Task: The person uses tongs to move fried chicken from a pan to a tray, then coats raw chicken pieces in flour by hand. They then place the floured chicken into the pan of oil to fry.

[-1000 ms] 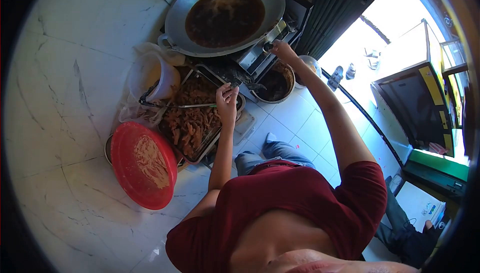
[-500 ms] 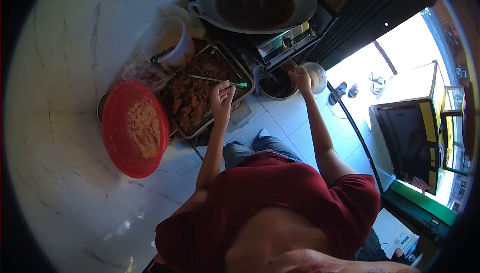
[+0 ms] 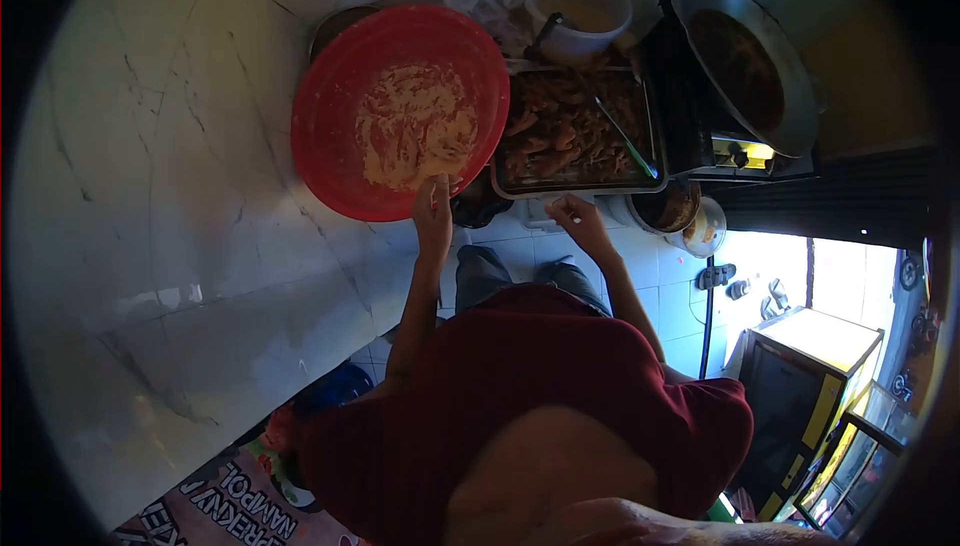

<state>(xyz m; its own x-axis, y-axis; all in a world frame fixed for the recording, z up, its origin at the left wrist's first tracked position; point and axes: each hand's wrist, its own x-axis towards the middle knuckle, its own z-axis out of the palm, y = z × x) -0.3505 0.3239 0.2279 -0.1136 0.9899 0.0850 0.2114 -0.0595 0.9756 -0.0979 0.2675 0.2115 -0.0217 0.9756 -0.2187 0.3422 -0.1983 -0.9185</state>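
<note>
My left hand (image 3: pixel 433 208) is at the near rim of a tilted red basin (image 3: pixel 330 116), its fingers stretched toward the pale floury mix (image 3: pixel 415 126) inside. My right hand (image 3: pixel 580 221) is just in front of the near edge of a metal tray (image 3: pixel 575 189), with curled fingers; whatever they hold, if anything, is too small to make out. Brown fried pieces (image 3: pixel 545 136) fill much of the tray. On top of them lies a long, thin metal utensil with a green handle (image 3: pixel 637 158), touched by neither hand.
A wok of dark oil (image 3: pixel 740 66) sits on a stove (image 3: pixel 740 154) at the right. Behind the tray is a white tub (image 3: pixel 578 41) with a dark handle in it. A pot of dark contents (image 3: pixel 668 208) and a clear container (image 3: pixel 705 229) stand lower, right of the tray.
My left hand has let go of the green-handled utensil, which now lies on the tray, and has moved to the red basin. My right hand has left the pot area. The view has turned left.
</note>
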